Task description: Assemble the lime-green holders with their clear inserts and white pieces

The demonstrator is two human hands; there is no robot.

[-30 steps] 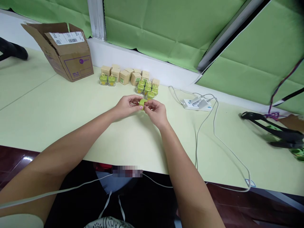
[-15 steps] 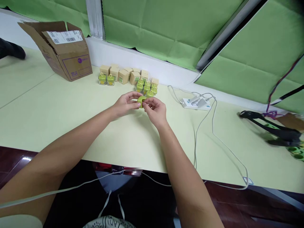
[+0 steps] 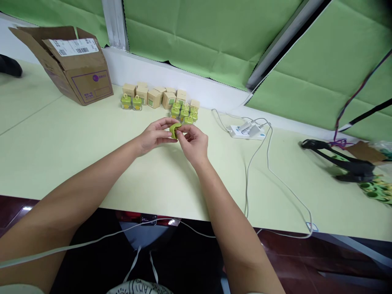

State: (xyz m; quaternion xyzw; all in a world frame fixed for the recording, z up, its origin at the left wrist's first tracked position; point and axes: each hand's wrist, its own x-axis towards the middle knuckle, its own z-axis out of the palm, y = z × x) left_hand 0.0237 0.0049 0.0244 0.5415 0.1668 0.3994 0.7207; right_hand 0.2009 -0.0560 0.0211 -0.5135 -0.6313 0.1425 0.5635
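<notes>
A hollow green cap (image 3: 173, 130), its open side facing partly to the right, is held between both hands above the table (image 3: 147, 183). My left hand (image 3: 153, 136) grips it from the left with thumb and fingers. From the right, the fingertips of my right hand (image 3: 194, 143) pinch at its open side; whether they also hold some small part inside cannot be seen. Just behind the hands stands a cluster of small clear jars with green lids and loops (image 3: 184, 113). Two more such jars (image 3: 136, 103) stand apart to the left.
Small brown cartons (image 3: 154, 98) line the wall behind the jars. An open cardboard box (image 3: 92, 85) stands at the back left. On the right are a power strip (image 3: 234, 132) with trailing white cables, a black stand-like object (image 3: 346, 165) and several green parts (image 3: 373, 191).
The green cap has turned a little in my fingers, its hollow side showing more. Both hands keep hold of it. The whole view has shifted slightly, moving everything left.
</notes>
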